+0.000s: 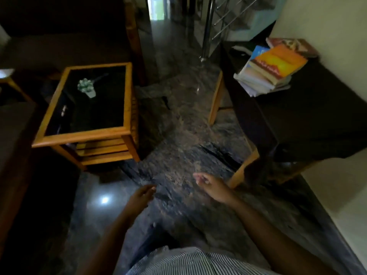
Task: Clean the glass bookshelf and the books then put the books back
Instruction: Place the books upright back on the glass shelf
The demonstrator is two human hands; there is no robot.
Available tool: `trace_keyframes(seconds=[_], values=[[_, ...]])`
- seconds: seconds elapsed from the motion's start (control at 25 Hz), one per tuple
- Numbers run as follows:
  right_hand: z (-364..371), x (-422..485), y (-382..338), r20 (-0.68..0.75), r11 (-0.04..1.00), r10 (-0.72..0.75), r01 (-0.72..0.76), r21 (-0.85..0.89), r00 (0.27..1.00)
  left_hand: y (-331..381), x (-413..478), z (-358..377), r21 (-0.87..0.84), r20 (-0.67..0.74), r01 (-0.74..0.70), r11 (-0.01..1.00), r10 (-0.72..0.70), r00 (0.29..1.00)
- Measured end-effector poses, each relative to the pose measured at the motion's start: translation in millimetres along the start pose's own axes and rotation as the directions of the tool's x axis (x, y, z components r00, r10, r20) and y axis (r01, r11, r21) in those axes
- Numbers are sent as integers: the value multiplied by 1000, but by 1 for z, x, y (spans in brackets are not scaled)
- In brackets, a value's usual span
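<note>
While the left hand [142, 195] and the right hand [210, 185] hover empty over the dark floor [178, 126], fingers loose and curled around nothing, the books [264, 76] lie well apart from them, up and to the right, in an untidy pile on a dark table [317, 120] against the wall [317, 26]. An orange book [278, 62] tops the pile, skewed across the ones under it, and a reddish book [292, 46] lies behind, next to the wall. They look like paperbacks: each light and bendy, with covers that probably slide on one another, so the whole pile would be fairly heavy and apt to fan out or spill if lifted from one side. Better, I judge, to take a few at a time, gripped at the spine edge with thumb on top and fingers beneath, or to square the pile first and clamp it between both hands. To the left stands a glass table [83, 133] with a wooden frame, a slatted shelf [103, 149] below and a small plant [87, 89] on top; whether this is the bookshelf I cannot tell. Its pane is stiff, smooth and breakable, so it calls for light, flat pressure
</note>
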State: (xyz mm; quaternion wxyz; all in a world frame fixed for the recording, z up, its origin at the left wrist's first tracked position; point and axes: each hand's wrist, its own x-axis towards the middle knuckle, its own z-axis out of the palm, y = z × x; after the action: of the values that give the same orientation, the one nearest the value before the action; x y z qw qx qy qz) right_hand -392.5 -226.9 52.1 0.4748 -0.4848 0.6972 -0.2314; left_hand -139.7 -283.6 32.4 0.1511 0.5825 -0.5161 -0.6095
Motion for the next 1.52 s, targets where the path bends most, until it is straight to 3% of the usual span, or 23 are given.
trace_keyframes(seconds=[0.08,0.2,0.44,0.56,0.64,0.8,0.92,1.0,1.12,1.16,1.32,1.44,1.52], values=[[-40,36,-41,-81,986,-29,42,159,996,50,53,4,-37,59,-80,996,82,995],[-112,100,-88,-312,956,-27,116,270,950,146,158,13,-7,158,-212,977,211,965],[-235,192,-155,-645,946,34,183,266,764,306,325,40,134,377,-467,874,391,840],[-302,226,-171,-730,949,21,216,230,683,378,392,74,203,457,-588,783,455,764],[-346,246,-173,-738,959,25,192,208,675,413,430,102,186,488,-674,715,528,695],[-460,315,-154,-694,990,102,-1,144,713,492,515,179,205,548,-853,479,666,506],[-538,368,-140,-531,891,329,-71,449,781,538,565,230,304,581,-865,398,642,500],[-575,403,-125,-535,844,433,-119,523,725,564,595,257,301,613,-880,367,633,474],[-624,455,-97,-667,874,484,-277,399,567,608,648,297,306,672,-908,288,610,420],[-637,472,-88,-697,886,461,-339,318,550,620,667,310,314,684,-914,256,607,405],[-683,541,-50,-713,856,374,-516,19,594,653,746,352,339,731,-931,134,585,350],[-714,590,-23,-767,777,383,-628,-35,516,657,799,374,322,830,-946,-33,491,265],[-716,610,-1,-787,717,419,-697,-19,453,651,810,377,304,855,-953,-22,447,262]])
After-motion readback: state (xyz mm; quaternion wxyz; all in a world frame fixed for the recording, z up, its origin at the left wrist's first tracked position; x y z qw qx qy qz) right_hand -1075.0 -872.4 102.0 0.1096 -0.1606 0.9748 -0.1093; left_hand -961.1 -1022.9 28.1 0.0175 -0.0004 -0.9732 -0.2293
